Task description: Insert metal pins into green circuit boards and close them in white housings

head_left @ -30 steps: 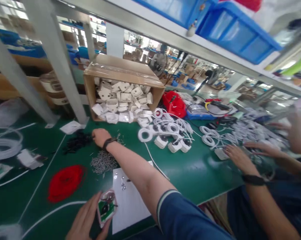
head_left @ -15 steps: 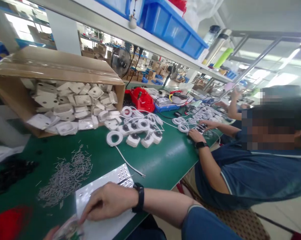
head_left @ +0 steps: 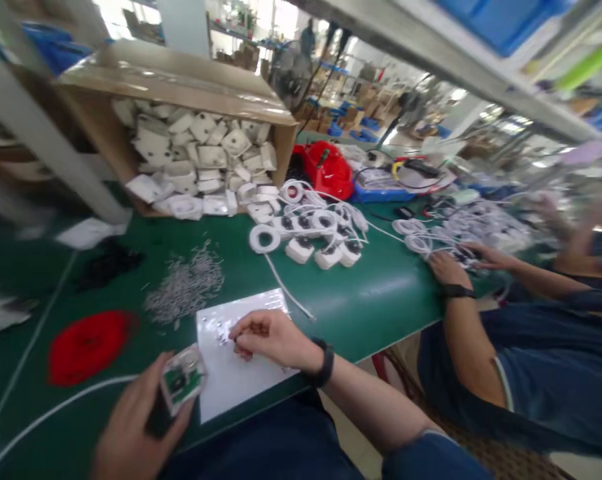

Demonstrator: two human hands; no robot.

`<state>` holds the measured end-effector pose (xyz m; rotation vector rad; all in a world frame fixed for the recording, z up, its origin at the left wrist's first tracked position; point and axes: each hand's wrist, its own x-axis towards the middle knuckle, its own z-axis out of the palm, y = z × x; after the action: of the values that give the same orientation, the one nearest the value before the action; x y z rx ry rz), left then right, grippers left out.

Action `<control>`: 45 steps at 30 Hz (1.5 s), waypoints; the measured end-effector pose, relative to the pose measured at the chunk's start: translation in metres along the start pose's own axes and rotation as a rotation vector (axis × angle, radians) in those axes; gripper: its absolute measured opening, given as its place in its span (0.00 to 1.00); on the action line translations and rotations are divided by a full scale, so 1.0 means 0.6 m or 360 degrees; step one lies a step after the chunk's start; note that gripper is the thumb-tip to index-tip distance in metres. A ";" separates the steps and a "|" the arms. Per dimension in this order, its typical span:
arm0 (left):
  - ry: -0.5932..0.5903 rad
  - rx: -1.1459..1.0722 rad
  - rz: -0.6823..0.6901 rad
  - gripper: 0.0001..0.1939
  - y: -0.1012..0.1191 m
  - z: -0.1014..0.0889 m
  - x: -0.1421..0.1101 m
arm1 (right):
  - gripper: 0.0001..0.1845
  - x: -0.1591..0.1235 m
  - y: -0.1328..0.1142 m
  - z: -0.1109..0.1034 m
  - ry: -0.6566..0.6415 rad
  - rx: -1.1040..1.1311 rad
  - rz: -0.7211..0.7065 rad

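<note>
My left hand [head_left: 138, 420] grips a small white plastic housing [head_left: 168, 407] by its edges, with a green circuit board [head_left: 189, 383] facing up inside it. A white cable [head_left: 65, 410] runs behind that hand toward the lower left. Over a white sheet [head_left: 231, 393] my right hand [head_left: 271, 337] is closed in a pinch; anything between the fingertips is too small to make out. Small shiny pieces [head_left: 223, 335] lie on the sheet beside those fingertips. Just beyond the sheet is a heap of thin metal pins [head_left: 188, 283].
A cardboard box [head_left: 175, 80] full of white housings [head_left: 211, 157] stands at the back. White coiled cables [head_left: 264, 239] with housings lie right of it. Red wire [head_left: 91, 347] and black parts [head_left: 109, 261] lie left. A co-worker's hands [head_left: 448, 267] work at right, beneath an overhead shelf [head_left: 431, 63].
The view has swung right-to-left and down, bringing my left hand and the housing fully into sight. My right hand has moved from beside the housing to the shiny pieces on the sheet.
</note>
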<state>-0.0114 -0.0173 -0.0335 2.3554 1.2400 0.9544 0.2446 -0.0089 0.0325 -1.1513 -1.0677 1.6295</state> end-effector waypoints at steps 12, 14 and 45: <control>-0.0171 0.0103 -0.0188 0.33 0.027 -0.016 0.007 | 0.09 0.006 0.054 0.124 0.0070 -0.1543 -0.1051; -0.0173 0.0058 -0.0194 0.33 0.030 -0.020 0.007 | 0.09 0.011 0.050 0.126 -0.0014 -0.1697 -0.1115; -0.0159 -0.0285 -0.0332 0.37 0.052 -0.044 0.003 | 0.19 0.036 0.069 0.146 0.0275 -0.1499 -0.0834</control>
<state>-0.0096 -0.0344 0.0032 2.0646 1.2751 0.8325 0.1489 -0.0142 0.0067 -1.3726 -1.9039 0.5739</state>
